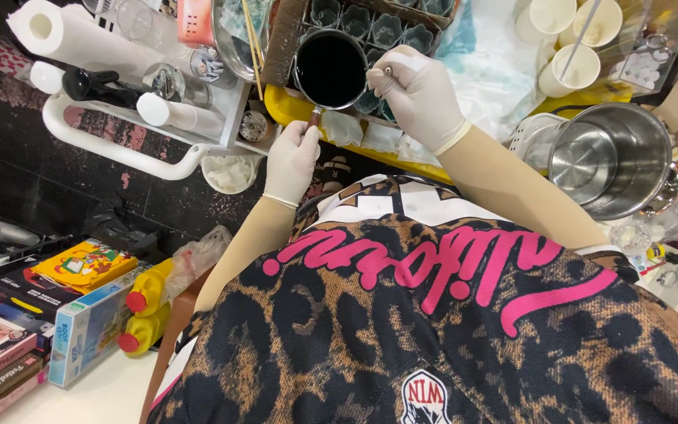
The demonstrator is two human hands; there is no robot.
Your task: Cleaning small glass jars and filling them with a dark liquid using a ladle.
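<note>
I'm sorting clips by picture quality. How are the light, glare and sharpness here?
Head view: bright, even light; glare on the steel pot; dark liquid in the small saucepan reads flat black; both gloved hands, left hand and right hand, are sharp.

Looks like a small drink or dessert stall prep corner, not a home kitchen: stacked paper cups (pixel 570 35) with straws, rows of small moulded cups (pixel 370 27) on a yellow tray (pixel 288 108), big steel pot (pixel 610 157), dark liquid in a small saucepan (pixel 329 69), paper towel roll (pixel 68 31) on a white trolley rack (pixel 119 141), squeeze bottles (pixel 147 310), boxes (pixel 92 322) piled on the counter
</note>
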